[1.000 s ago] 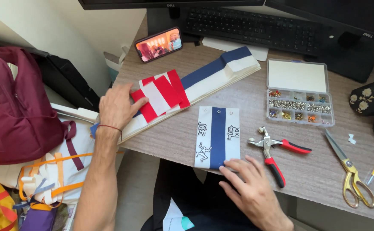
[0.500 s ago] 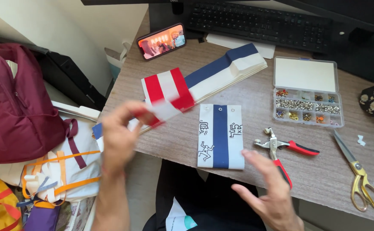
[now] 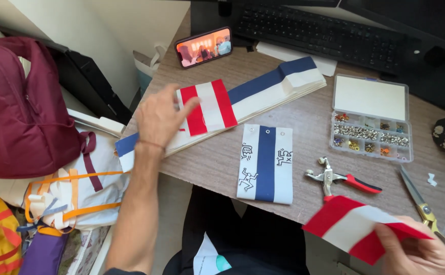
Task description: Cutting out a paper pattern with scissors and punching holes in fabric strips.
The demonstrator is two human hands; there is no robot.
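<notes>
Head view. Left hand lies flat, fingers spread, on a red-and-white striped fabric piece that sits atop a long stack of blue-and-white strips running diagonally across the counter; its grip is open, pressing rather than holding.

Right hand, low at the counter's near edge, has its grip closed on a second red-and-white piece, pinched at one corner and lifted off the surface.

Between the hands lies a blue-and-white panel with small black figure drawings and two metal eyelets at its top corners, so that one looks finished. The red-and-white pieces show no eyelets that I can make out; by my judgement they are yet to be done, as is the long stack.

Red-handled eyelet pliers rest just right of the panel. Beyond them, a clear compartment box of small coloured fittings. Yellow-handled scissors lie at the right edge. A phone is propped at the back, a dark keyboard beside it. Maroon backpack off the counter, left.
</notes>
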